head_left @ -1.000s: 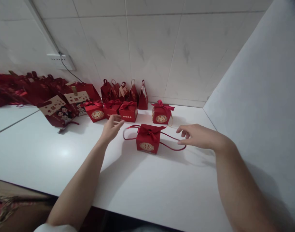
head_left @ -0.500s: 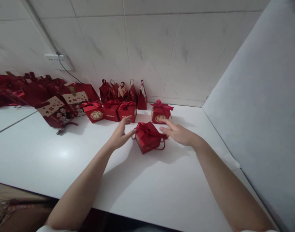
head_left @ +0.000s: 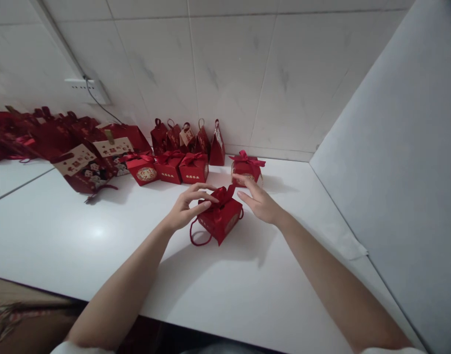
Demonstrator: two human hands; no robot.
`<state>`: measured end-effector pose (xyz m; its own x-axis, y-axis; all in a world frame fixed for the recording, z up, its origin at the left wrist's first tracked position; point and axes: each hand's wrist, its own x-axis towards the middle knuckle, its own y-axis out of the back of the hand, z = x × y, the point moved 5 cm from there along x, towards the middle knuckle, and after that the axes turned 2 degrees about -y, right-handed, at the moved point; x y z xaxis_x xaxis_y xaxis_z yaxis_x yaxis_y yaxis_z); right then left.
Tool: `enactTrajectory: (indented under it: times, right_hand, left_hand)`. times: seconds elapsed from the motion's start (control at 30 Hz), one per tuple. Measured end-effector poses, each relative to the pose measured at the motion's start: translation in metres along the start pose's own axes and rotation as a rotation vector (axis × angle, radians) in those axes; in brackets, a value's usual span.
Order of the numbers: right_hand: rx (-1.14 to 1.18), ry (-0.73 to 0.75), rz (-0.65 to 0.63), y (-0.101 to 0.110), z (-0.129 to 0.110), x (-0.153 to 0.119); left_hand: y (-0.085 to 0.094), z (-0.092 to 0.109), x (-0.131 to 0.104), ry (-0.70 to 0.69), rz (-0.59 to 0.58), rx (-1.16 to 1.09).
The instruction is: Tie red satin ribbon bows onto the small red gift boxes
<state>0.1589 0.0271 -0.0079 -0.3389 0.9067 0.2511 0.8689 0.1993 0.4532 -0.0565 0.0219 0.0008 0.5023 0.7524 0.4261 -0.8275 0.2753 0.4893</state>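
Note:
A red gift box [head_left: 225, 221] with a ribbon bow on top and cord loops at its sides rests on the white table [head_left: 247, 295], one corner turned toward me. My left hand [head_left: 190, 206] is at its left side, fingers apart, the fingertips over the top beside the bow. To the right of the box is my right hand [head_left: 260, 199], open, with fingers spread and nothing held. Behind that hand stands another bowed red box [head_left: 246, 169], partly covered by the fingers.
Three bowed red boxes [head_left: 168, 168] stand left of centre, with several small handled boxes [head_left: 217, 147] behind them. Larger red bags [head_left: 87, 169] crowd the left. A tiled wall [head_left: 225, 73] closes the back, and a pale panel [head_left: 402, 172] the right.
The near box has turned and moved slightly left, so a cord loop now shows at its left. My left fingers have moved over its top, and my right hand has shifted left.

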Motion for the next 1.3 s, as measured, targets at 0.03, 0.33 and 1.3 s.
enactTrajectory:
  times: [0.03,0.33,1.3]
  right_hand:
    - [0.130,-0.114,-0.023,-0.003,0.009,0.001]
    - [0.900,-0.291,0.054,-0.005,0.017,0.006]
    - [-0.197,-0.063,-0.563,-0.023,-0.039,-0.032]
  left_hand:
    - [-0.001,-0.001,0.000,0.002,-0.017,0.016]
    - [-0.004,-0.008,-0.001,0.005,-0.034,0.095]
    - [-0.030,-0.014,-0.002,0.353,0.146,-0.026]
